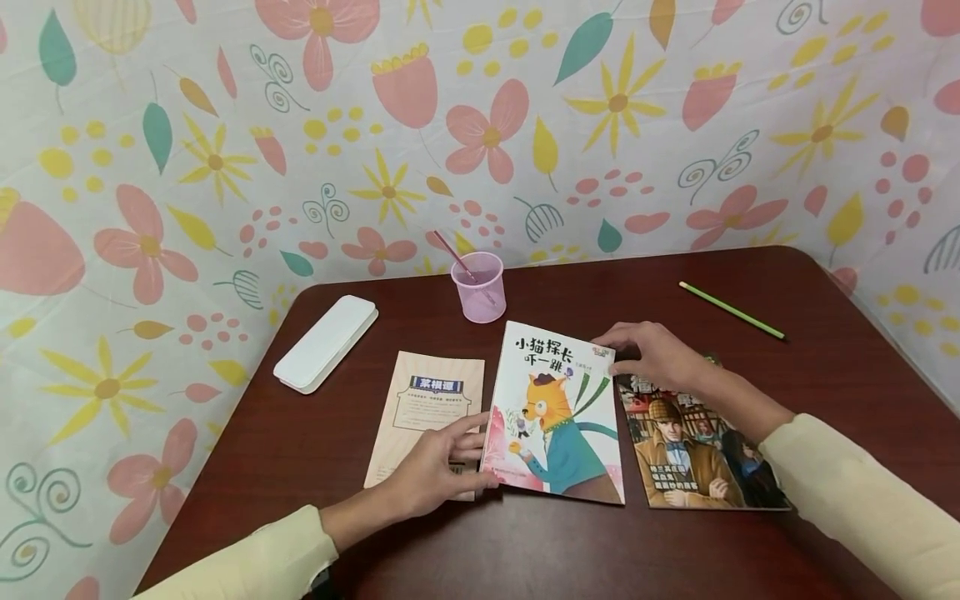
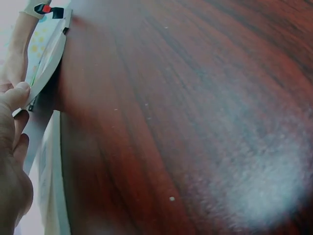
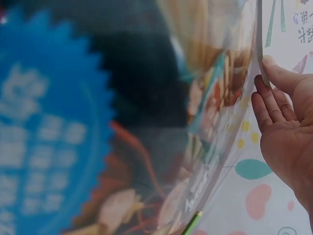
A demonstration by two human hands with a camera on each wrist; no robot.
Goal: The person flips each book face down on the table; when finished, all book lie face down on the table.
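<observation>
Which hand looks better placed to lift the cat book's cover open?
Probably the right hand: its fingertips sit at the cat book's upper right corner, at the free page edge. The left hand rests at the lower left edge.

**Gloss, paper and polished wood**

The table (image 1: pixel 825 400) looks like dark reddish wood with a smooth, polished sheen. The cat picture book (image 1: pixel 555 417) and the detective book (image 1: pixel 697 450) have glossy paper covers; the tan booklet (image 1: pixel 427 408) is matt paper. The pink cup (image 1: pixel 478 286) is translucent plastic, the white pencil case (image 1: pixel 326 342) smooth matt plastic. The flowered backdrop (image 1: pixel 225 167) looks like thin, slightly creased sheeting.
</observation>
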